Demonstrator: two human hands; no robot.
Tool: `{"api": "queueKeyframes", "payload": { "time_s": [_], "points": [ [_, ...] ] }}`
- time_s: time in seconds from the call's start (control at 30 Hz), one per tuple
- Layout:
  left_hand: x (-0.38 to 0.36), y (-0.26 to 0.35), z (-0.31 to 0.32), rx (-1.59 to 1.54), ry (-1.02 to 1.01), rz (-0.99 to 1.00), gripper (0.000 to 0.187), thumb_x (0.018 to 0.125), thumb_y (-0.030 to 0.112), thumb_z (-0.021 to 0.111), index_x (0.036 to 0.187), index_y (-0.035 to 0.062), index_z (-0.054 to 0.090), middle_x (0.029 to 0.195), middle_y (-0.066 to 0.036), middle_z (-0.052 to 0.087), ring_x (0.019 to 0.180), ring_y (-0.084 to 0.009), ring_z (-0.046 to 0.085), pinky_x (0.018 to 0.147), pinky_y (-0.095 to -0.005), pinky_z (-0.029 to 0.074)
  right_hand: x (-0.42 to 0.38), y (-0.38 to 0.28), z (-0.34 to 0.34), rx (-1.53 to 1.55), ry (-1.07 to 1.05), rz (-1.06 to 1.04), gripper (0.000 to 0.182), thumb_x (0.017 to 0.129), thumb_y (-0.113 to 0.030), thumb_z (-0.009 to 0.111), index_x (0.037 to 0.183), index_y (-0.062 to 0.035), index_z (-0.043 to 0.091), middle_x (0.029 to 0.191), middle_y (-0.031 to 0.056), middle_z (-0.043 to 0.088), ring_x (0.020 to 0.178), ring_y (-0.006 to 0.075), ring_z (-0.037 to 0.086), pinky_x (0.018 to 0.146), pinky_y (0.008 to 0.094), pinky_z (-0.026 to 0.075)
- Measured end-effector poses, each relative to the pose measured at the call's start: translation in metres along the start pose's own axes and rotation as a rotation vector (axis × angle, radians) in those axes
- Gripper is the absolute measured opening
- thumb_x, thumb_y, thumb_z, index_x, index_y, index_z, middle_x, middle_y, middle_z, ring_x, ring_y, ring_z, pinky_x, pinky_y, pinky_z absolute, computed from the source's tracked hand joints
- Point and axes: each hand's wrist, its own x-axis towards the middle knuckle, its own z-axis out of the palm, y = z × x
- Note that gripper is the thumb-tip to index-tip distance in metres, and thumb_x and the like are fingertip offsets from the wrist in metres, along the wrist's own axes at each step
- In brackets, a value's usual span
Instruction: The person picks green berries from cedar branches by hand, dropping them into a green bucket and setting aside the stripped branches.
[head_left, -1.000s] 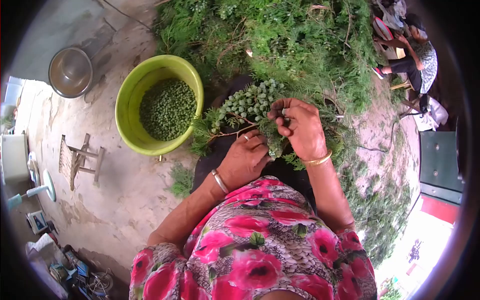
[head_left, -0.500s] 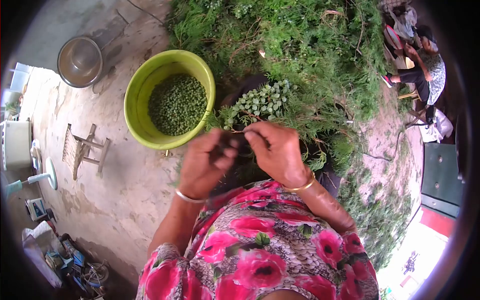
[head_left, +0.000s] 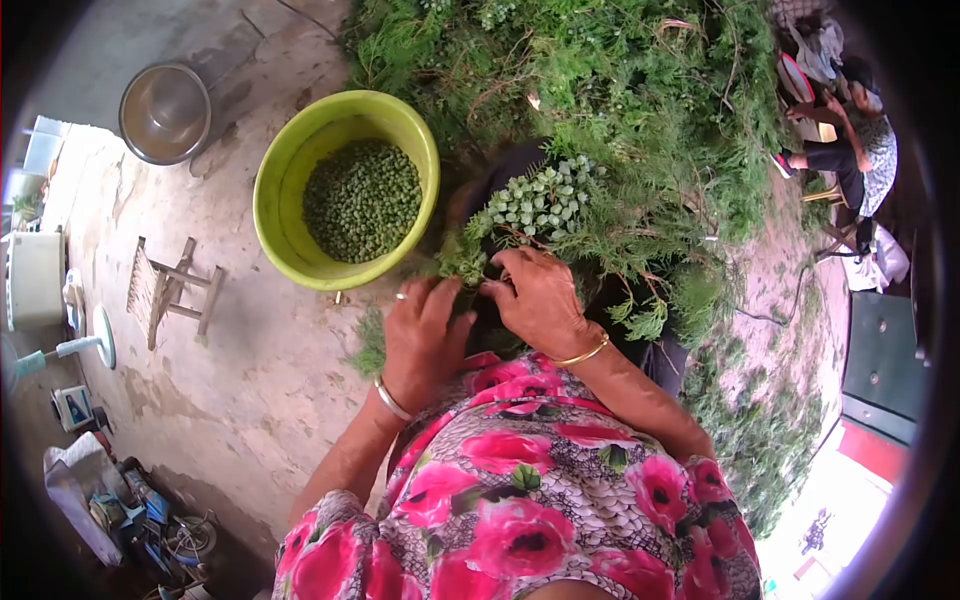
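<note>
Right hand (head_left: 545, 308) pinches conifer sprig (head_left: 464, 262); left hand (head_left: 425, 340) curled, grip unclear; tugging could scatter cones (head_left: 540, 208) outside tub (head_left: 271, 215) at 10 o'clock

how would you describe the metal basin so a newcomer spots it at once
Find the big yellow-green tub holding small green cones. Up and left of it, on the floor, sits the round metal basin, smaller and silver rather than yellow-green.

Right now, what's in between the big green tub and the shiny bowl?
Just bare floor, darker in places, lies between the green tub and the shiny bowl. You can see that in the head view.
</note>
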Motion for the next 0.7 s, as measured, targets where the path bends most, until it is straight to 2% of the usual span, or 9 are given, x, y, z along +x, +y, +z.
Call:
{"api": "queueKeyframes", "payload": {
  "time_s": [0.1,0.13,0.17,0.23,0.37,0.47,0.53,0.63,0.7],
  "points": [
    [-0.015,0.016,0.001,-0.066,-0.091,0.096,0.041,0.069,0.007,0.071,0.108,-0.0008,0.059,0.106,-0.022,0.06,0.09,-0.0392,0.06,0.078,-0.045,0.05,-0.002,-0.002,-0.009,-0.017,0.0,-0.03,0.012,0.072,-0.014,0.069,0.079,-0.006,0.064,0.077,0.0126,0.059,0.076,0.0336,0.059,0.069,0.0424,0.048],
    [-0.018,0.022,0.003,-0.044,-0.076,0.206,0.04,0.069,0.006,0.07,0.108,-0.0012,0.06,0.108,-0.022,0.06,0.091,-0.0402,0.06,0.078,-0.0451,0.05,-0.002,-0.003,-0.013,0.007,-0.031,-0.058,0.009,0.071,-0.013,0.069,0.075,-0.0059,0.064,0.076,0.0126,0.059,0.076,0.034,0.059,0.068,0.0427,0.048],
    [-0.02,0.022,0.003,-0.043,-0.076,0.206,0.04,0.069,0.006,0.07,0.108,-0.0012,0.06,0.108,-0.022,0.06,0.091,-0.0402,0.06,0.078,-0.0451,0.05,-0.004,-0.002,-0.012,0.008,-0.031,-0.058,0.009,0.071,-0.013,0.069,0.075,-0.0059,0.064,0.076,0.0126,0.059,0.076,0.034,0.059,0.068,0.0427,0.048],
    [-0.02,0.022,0.004,-0.22,-0.195,0.118,0.04,0.069,0.004,0.07,0.108,-0.0018,0.06,0.109,-0.022,0.059,0.093,-0.0394,0.06,0.077,-0.0447,0.051,-0.006,0.002,-0.01,0.145,-0.053,0.134,0.009,0.07,-0.011,0.068,0.072,-0.0039,0.064,0.075,0.013,0.059,0.076,0.0342,0.059,0.068,0.0429,0.048],
    [-0.017,0.022,-0.006,-0.277,-0.219,0.112,0.037,0.071,0.003,0.069,0.106,-0.0018,0.06,0.102,-0.021,0.062,0.088,-0.0377,0.062,0.075,-0.0424,0.051,-0.005,0.002,-0.011,0.174,-0.028,0.134,0.009,0.07,-0.011,0.068,0.073,-0.0036,0.064,0.075,0.0132,0.06,0.075,0.0341,0.06,0.068,0.043,0.048],
    [-0.016,0.024,-0.013,-0.268,-0.135,0.027,0.031,0.073,0.003,0.069,0.103,-0.0013,0.061,0.093,-0.018,0.065,0.079,-0.0356,0.064,0.07,-0.04,0.052,-0.006,0.004,-0.009,0.232,-0.012,0.201,0.012,0.068,-0.012,0.07,0.073,-0.0035,0.064,0.076,0.0135,0.061,0.075,0.0341,0.06,0.068,0.0429,0.048],
    [-0.005,0.025,-0.009,-0.145,0.048,0.048,0.027,0.074,0.003,0.068,0.1,-0.0003,0.062,0.086,-0.017,0.065,0.073,-0.0346,0.064,0.063,-0.0384,0.051,-0.006,0.004,-0.009,0.229,-0.031,0.23,0.014,0.067,-0.014,0.072,0.073,-0.004,0.064,0.076,0.0137,0.061,0.075,0.0332,0.061,0.067,0.0422,0.049],
    [0.006,0.021,0.011,-0.063,0.108,0.076,0.027,0.078,0.007,0.066,0.103,0.002,0.059,0.078,-0.016,0.061,0.065,-0.0342,0.06,0.056,-0.0434,0.047,-0.007,0.007,-0.006,0.225,-0.003,0.152,0.012,0.067,-0.013,0.07,0.071,-0.0039,0.063,0.074,0.0137,0.059,0.073,0.0336,0.06,0.065,0.0433,0.048],
    [0.013,0.023,0.016,-0.021,0.056,0.086,0.024,0.078,0.008,0.065,0.101,0.0023,0.059,0.077,-0.016,0.061,0.063,-0.0347,0.059,0.055,-0.0438,0.047,-0.012,0.014,0.004,0.189,0.043,0.091,0.011,0.067,-0.011,0.069,0.071,-0.004,0.061,0.073,0.0133,0.058,0.072,0.0337,0.059,0.066,0.0438,0.047]
  ]
}}
